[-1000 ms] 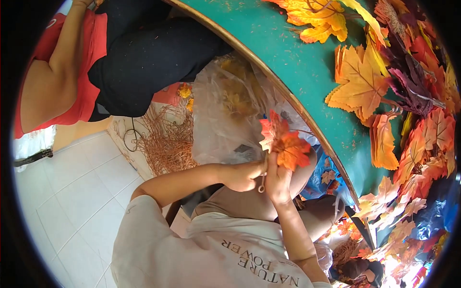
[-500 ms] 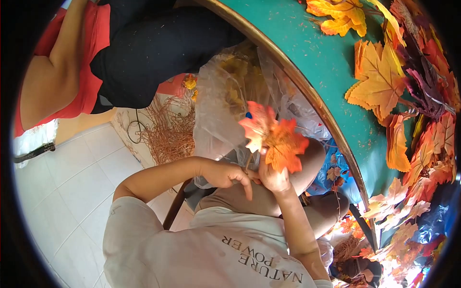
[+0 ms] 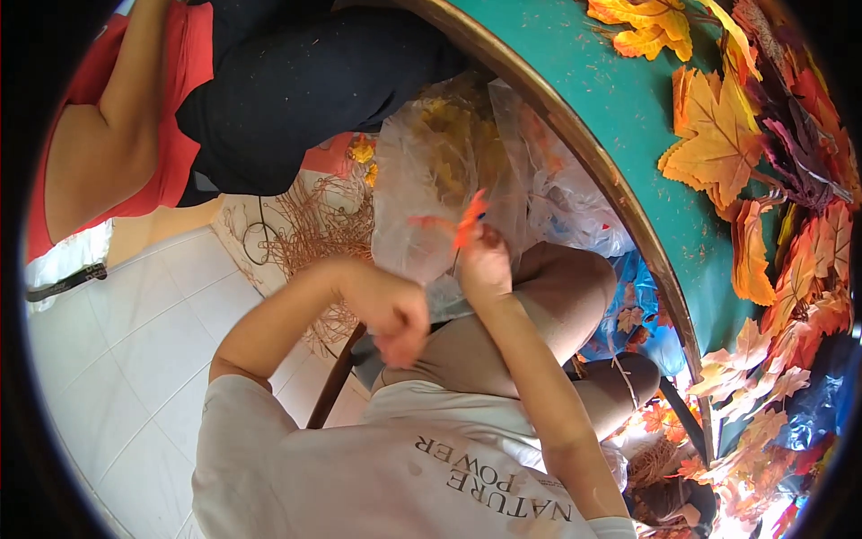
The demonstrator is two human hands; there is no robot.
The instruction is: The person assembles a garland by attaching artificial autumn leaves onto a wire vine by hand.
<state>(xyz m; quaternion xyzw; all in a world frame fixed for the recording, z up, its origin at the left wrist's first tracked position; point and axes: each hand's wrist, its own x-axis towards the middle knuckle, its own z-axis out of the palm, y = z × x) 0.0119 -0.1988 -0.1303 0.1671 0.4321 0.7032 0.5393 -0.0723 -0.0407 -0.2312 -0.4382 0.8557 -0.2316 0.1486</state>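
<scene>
My right hand [image 3: 485, 262] is raised in front of my knees and pinches the stem of an orange artificial maple leaf [image 3: 467, 218], which shows almost edge-on and blurred. My left hand [image 3: 392, 312] hangs lower and to the left, apart from the leaf, above my lap. Its fingers are curled and nothing shows in them; it is blurred by motion. Both forearms rise from my white shirt at the bottom edge.
A round teal table [image 3: 620, 117] with a gold rim curves along the right, strewn with orange and red leaves [image 3: 718, 144]. Clear plastic bags [image 3: 449, 162] of leaves lie under it. A tangle of brown wire [image 3: 310, 238] sits on the white tile floor. Another person [image 3: 189, 99] sits at upper left.
My left hand has let go of the leaf and dropped down to the left. My right hand has kept the leaf and turned it edge-on.
</scene>
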